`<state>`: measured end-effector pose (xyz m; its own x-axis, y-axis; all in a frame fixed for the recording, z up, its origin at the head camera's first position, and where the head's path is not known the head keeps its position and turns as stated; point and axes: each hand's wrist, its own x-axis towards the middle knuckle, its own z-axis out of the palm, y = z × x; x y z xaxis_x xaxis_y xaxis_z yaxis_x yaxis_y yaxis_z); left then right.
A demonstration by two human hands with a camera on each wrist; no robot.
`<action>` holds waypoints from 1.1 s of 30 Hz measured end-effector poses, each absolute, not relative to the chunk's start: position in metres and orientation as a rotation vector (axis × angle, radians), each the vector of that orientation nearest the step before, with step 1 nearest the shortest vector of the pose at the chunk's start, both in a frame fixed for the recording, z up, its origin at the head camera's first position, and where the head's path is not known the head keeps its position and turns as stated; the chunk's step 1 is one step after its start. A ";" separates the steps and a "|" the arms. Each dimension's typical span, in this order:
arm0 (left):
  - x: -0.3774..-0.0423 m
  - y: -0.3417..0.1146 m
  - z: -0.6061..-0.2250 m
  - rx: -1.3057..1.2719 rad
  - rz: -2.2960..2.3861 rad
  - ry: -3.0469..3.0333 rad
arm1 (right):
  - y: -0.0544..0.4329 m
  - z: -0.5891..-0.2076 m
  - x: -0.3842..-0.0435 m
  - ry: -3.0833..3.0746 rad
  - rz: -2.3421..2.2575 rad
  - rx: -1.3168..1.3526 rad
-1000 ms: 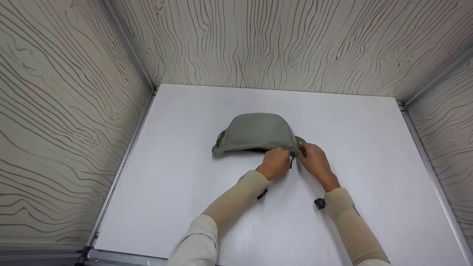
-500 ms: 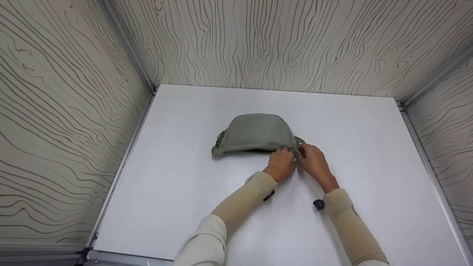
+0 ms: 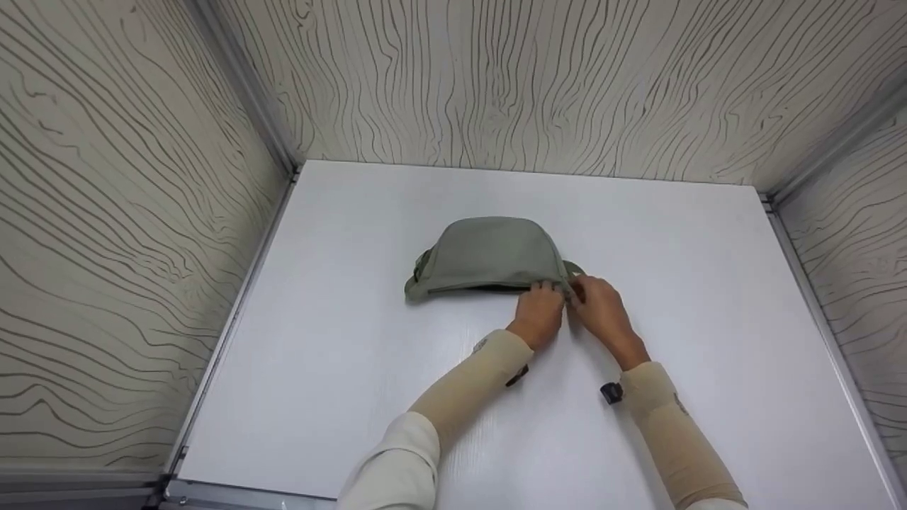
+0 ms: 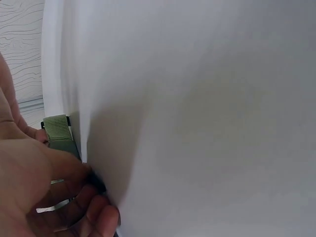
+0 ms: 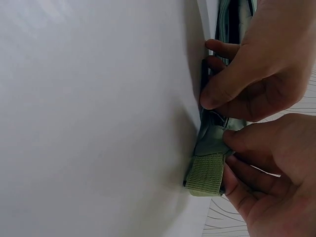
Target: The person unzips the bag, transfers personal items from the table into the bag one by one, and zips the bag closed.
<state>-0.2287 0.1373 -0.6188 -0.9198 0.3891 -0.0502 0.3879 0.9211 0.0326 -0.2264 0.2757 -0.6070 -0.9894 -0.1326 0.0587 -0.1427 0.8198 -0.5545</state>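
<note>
A grey-green waist bag point(image 3: 496, 251) lies on the white table, its zipped opening point(image 3: 482, 287) facing the person and parted in a dark slit. At the right end of that opening, the left hand point(image 3: 540, 312) has its fingers curled at the zipper. In the left wrist view its thumb and fingers pinch a small dark zipper pull point(image 4: 98, 182), mostly hidden by them. Right beside it, the right hand point(image 3: 602, 308) pinches the bag's corner. In the right wrist view, that corner point(image 5: 213, 140) sits between thumb and fingers, just above the green webbing strap point(image 5: 205, 174).
The white tabletop point(image 3: 340, 340) surrounds the bag. Panels with a wood-grain pattern stand behind point(image 3: 496, 92) and at both sides, with grey metal rails at the corners. A small black wrist camera point(image 3: 611, 392) sits at the right sleeve's cuff.
The left hand has moved slightly right, from beside the dangling dark zipper pull to over it, closer to the right hand. The right hand and the bag have barely moved.
</note>
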 end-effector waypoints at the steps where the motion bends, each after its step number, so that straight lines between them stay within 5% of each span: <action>1: -0.229 0.137 -0.619 0.614 0.046 3.024 | 0.276 -0.607 -0.227 -2.983 0.913 0.225; 33: -0.234 0.124 -0.617 0.624 0.384 3.006 | 0.273 -0.612 -0.227 -2.874 0.861 0.187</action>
<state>-0.2343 0.1243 -0.6173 -0.9175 0.3978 0.0041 0.3860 0.8878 0.2507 -0.2268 0.2727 -0.6115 -0.9831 -0.0794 0.1647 -0.1569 0.8291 -0.5366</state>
